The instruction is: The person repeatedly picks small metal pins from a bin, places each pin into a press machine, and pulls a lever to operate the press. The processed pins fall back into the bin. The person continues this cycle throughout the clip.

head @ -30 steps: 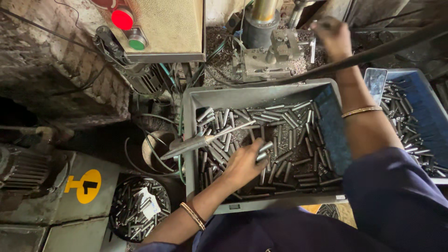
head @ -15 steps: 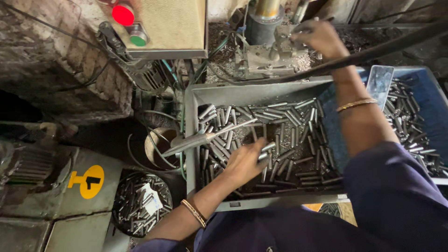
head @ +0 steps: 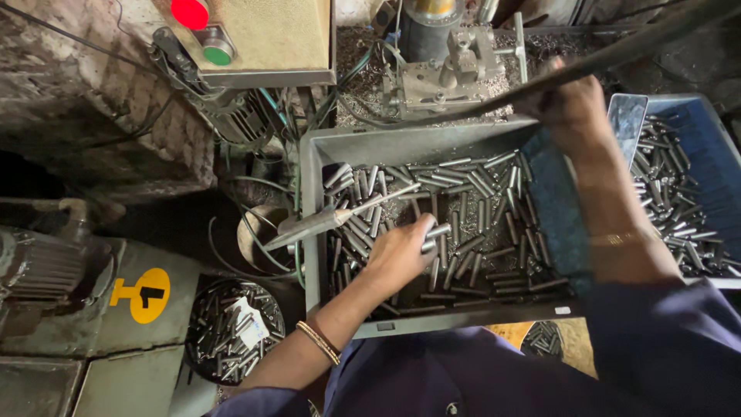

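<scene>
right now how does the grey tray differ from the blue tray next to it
The grey tray sits in front of the person, its whole bed of metal pins in view; the blue tray lies off to the right, cut off by the picture's edge. The left hand reaches into the grey tray and grips pins there; no hand is in the blue one, and the right hand is on a dark bar above. Both are rectangular and hold similar short metal pins.
</scene>
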### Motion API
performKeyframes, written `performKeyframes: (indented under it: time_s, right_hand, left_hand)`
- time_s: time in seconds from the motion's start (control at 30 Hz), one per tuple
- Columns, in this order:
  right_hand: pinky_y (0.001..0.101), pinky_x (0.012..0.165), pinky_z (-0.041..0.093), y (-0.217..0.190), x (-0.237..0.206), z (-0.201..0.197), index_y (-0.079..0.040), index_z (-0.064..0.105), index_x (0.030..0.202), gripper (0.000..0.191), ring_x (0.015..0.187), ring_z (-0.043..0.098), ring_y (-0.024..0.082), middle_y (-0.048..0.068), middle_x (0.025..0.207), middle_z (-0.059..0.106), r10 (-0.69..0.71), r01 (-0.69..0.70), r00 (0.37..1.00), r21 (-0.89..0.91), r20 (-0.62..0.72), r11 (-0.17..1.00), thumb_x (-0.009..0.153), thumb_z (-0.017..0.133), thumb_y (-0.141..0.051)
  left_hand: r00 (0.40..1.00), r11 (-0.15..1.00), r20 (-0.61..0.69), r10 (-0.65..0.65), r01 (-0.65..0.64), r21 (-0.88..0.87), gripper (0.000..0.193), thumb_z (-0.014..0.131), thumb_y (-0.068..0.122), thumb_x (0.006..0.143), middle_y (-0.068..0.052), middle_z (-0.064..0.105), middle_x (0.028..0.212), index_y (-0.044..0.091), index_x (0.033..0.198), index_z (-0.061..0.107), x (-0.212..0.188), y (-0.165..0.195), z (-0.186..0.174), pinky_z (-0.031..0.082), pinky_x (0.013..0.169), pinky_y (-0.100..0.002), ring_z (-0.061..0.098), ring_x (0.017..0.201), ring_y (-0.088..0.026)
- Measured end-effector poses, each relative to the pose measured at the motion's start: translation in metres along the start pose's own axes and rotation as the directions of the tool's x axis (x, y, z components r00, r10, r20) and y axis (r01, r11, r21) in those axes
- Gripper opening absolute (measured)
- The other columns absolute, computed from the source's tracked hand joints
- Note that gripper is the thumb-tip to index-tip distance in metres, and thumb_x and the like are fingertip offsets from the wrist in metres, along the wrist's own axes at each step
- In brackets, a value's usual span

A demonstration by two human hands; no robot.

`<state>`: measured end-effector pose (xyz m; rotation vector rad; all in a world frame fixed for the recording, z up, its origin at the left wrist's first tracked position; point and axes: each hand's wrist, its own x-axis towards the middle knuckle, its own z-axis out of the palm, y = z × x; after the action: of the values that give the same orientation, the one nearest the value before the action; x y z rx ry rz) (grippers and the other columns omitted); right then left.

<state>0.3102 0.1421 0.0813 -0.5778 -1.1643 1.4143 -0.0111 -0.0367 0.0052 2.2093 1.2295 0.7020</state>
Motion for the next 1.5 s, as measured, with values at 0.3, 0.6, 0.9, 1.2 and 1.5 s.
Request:
performKeyframes:
  time_s: [0.3,0.6,0.9,1.2,1.5]
  right_hand:
    - [0.0351,0.073,0.050,-0.064,-0.314,-0.119,0.008,0.076,0.118,0.025,0.083,0.063,0.020,0.019,0.094,0.073,0.229,-0.644,0.761,-0.664,-0.607,0.379,0.102,0.068,-0.010]
    - [0.0345,0.075,0.052,-0.050,-0.399,-0.108,-0.014,0.077,0.129,0.032,0.084,0.069,0.021,0.011,0.100,0.080,-0.055,-0.762,0.639,-0.622,-0.767,-0.182,0.097,0.075,-0.020]
    - [0.0350,0.094,0.055,-0.021,-0.205,0.141,-0.010,0.067,0.134,0.045,0.115,0.069,0.021,0.012,0.129,0.071,-0.003,0.060,0.998,-0.927,0.063,0.371,0.090,0.074,-0.014]
    - [0.0374,0.097,0.056,0.017,-0.138,0.154,-0.005,0.067,0.128,0.029,0.110,0.069,0.022,0.010,0.117,0.074,0.062,0.012,0.995,-0.727,0.074,0.687,0.100,0.067,-0.011]
    - [0.0460,0.076,0.056,0.012,0.049,0.036,-0.004,0.057,0.127,0.032,0.085,0.068,0.029,0.013,0.098,0.068,-0.279,0.090,0.960,-0.915,-0.025,0.393,0.101,0.074,-0.008]
  left_hand:
    - [0.996,0.983,-0.028,-0.088,0.082,-0.167,0.028,0.072,0.019,0.092,-0.010,0.074,0.086,0.014,0.115,0.056,0.002,0.002,-0.008,0.065,0.060,-0.036,0.077,0.069,-0.026]
    - [0.991,0.928,-0.098,-0.089,0.047,-0.370,0.057,0.078,0.016,0.085,-0.012,0.077,0.092,0.019,0.136,0.053,-0.003,0.023,-0.023,0.062,0.069,-0.039,0.079,0.081,-0.029]
    - [0.996,0.891,-0.079,0.048,-0.078,-0.447,0.078,0.076,0.009,0.083,-0.016,0.076,0.117,0.021,0.152,0.041,-0.007,0.031,-0.027,0.062,0.085,-0.042,0.078,0.103,-0.032]
    - [0.986,0.879,-0.020,-0.163,0.136,-0.458,0.084,0.080,0.009,0.081,-0.022,0.072,0.101,0.013,0.150,0.032,-0.005,0.015,-0.007,0.059,0.083,-0.045,0.076,0.090,-0.038]
    - [0.938,0.980,0.341,-0.054,-0.017,0.201,0.040,0.056,0.014,0.098,-0.021,0.072,0.110,0.014,0.138,0.059,-0.016,-0.010,0.020,0.057,0.084,-0.050,0.071,0.099,-0.039]
